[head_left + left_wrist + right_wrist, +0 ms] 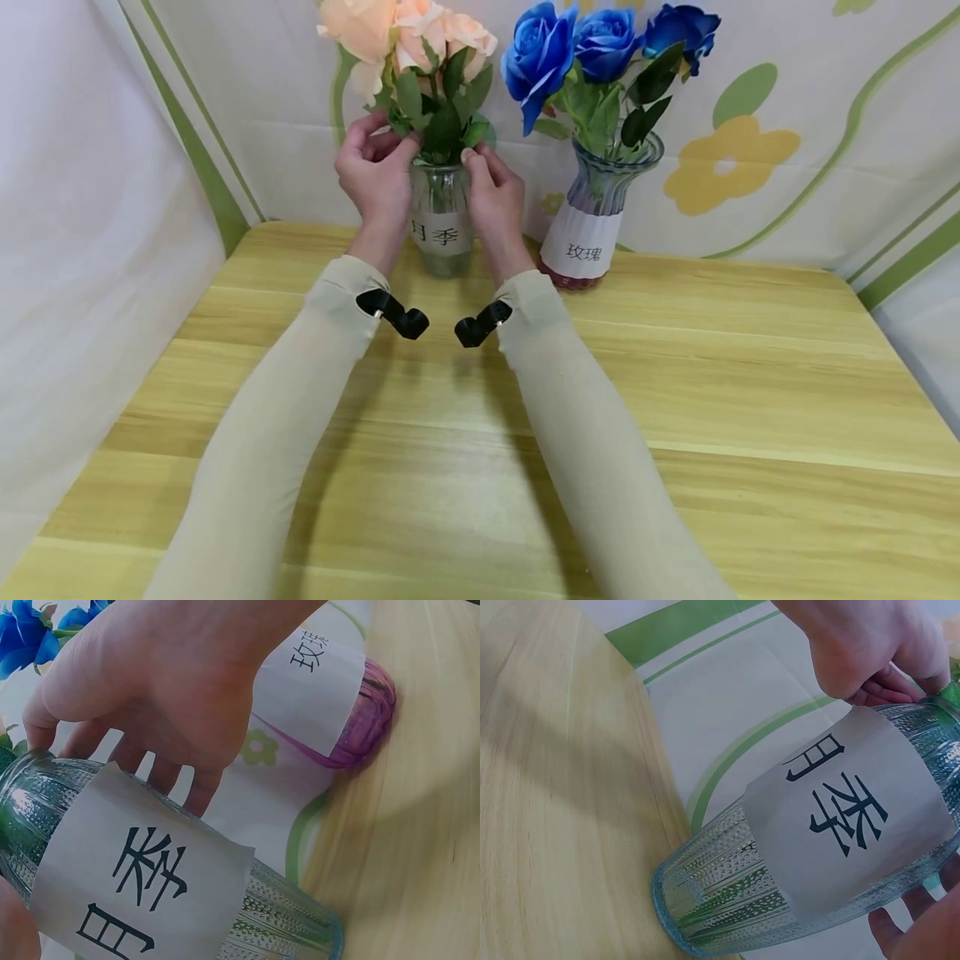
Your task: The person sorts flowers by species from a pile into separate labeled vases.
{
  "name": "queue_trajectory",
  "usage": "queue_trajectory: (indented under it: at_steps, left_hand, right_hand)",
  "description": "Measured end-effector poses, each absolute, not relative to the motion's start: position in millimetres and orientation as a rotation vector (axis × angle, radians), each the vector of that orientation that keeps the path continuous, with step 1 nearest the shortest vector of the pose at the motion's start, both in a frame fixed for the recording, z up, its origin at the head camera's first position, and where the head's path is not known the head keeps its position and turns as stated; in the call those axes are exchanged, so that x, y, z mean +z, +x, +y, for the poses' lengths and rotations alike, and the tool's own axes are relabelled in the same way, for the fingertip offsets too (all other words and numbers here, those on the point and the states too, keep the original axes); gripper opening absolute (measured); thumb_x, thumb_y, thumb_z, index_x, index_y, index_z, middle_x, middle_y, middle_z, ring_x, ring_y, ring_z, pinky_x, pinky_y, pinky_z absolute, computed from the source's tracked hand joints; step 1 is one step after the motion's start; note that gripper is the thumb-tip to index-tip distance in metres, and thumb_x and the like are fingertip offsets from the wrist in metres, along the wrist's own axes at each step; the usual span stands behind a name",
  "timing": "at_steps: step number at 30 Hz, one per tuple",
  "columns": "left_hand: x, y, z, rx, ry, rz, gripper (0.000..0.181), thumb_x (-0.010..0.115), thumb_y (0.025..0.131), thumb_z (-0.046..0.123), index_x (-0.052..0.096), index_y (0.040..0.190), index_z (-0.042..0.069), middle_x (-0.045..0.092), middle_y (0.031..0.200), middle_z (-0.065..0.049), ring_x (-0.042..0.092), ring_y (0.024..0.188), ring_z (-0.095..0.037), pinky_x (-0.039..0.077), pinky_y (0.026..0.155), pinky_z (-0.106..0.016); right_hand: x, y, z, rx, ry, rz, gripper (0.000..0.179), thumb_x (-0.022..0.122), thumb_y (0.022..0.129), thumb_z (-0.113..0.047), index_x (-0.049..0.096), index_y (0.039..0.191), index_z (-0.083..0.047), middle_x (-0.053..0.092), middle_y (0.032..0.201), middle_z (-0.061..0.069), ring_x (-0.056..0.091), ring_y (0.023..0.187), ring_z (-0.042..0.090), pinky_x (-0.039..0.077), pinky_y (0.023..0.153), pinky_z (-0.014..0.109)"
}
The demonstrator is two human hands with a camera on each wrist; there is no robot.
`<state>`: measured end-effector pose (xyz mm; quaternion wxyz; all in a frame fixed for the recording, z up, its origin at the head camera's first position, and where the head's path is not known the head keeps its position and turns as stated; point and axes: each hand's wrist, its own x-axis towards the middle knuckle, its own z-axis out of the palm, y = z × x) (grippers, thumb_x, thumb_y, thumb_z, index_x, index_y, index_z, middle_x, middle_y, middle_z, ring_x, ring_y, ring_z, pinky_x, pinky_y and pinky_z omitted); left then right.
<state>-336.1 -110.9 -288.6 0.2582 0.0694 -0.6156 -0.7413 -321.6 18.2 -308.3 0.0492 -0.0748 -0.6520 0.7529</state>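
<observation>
Peach roses (420, 33) with green leaves (442, 125) stand in a ribbed clear glass vase (447, 265), labelled 月季. At the left of its rim, my left hand (378, 179) has curled fingers and pinches low leaves between thumb and fingers. Opposite, my right hand (497, 196) holds a leaf at the rim with thumb and forefinger. Its other fingers hang loosely behind the glass in the left wrist view, where the right hand (161, 682) shows large. The right wrist view has the left hand (877, 652) close over the vase mouth.
To the right stands a second glass vase (577, 282), blue above and pinkish below, labelled 玫瑰, with blue roses (607, 46). Both vases are near the back edge of the wooden table (712, 400). Behind hangs a flower-patterned white cloth (810, 192).
</observation>
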Motion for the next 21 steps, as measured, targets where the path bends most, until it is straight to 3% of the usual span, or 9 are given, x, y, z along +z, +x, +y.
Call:
queue_trajectory:
  at_steps: [7, 13, 17, 21]
  left_hand:
    - [-294, -336, -112, -2.093, 0.130, -1.593, 0.033, 0.086, 0.086, 0.005, 0.073, 0.115, 0.013, 0.074, 0.087, 0.005, 0.070, 0.093, -0.012, 0.058, 0.088, -0.024]
    - [-299, -327, -121, -2.161, 0.057, -1.561, 0.042, 0.089, 0.084, 0.006, 0.071, 0.122, 0.010, 0.075, 0.103, 0.002, 0.068, 0.094, -0.013, 0.057, 0.091, -0.025]
    - [-300, -312, -131, -2.089, 0.060, -1.669, 0.046, 0.089, 0.086, 0.015, 0.067, 0.127, 0.013, 0.071, 0.115, 0.002, 0.064, 0.098, -0.013, 0.054, 0.093, -0.025]
    - [-298, -290, -142, -1.861, 0.119, -1.898, 0.042, 0.084, 0.092, 0.030, 0.064, 0.128, 0.020, 0.068, 0.117, 0.006, 0.060, 0.100, -0.011, 0.050, 0.091, -0.025]
  right_hand:
    - [-310, -321, 18, 2.278, -0.228, -1.987, 0.050, 0.062, 0.107, -0.043, 0.056, 0.154, -0.030, 0.052, 0.159, -0.021, 0.043, 0.153, 0.003, 0.035, 0.127, 0.027]
    - [-313, -320, 17, 2.239, -0.187, -2.001, 0.051, 0.063, 0.106, -0.043, 0.056, 0.154, -0.027, 0.053, 0.160, -0.017, 0.045, 0.152, 0.004, 0.037, 0.126, 0.026]
    - [-315, -316, 20, 2.228, -0.131, -2.061, 0.054, 0.060, 0.107, -0.051, 0.054, 0.156, -0.030, 0.053, 0.161, -0.015, 0.046, 0.151, 0.005, 0.038, 0.126, 0.028]
    - [-320, -305, 31, 2.118, 0.018, -2.270, 0.065, 0.053, 0.107, -0.060, 0.042, 0.163, -0.030, 0.044, 0.167, -0.014, 0.042, 0.154, 0.006, 0.037, 0.127, 0.028]
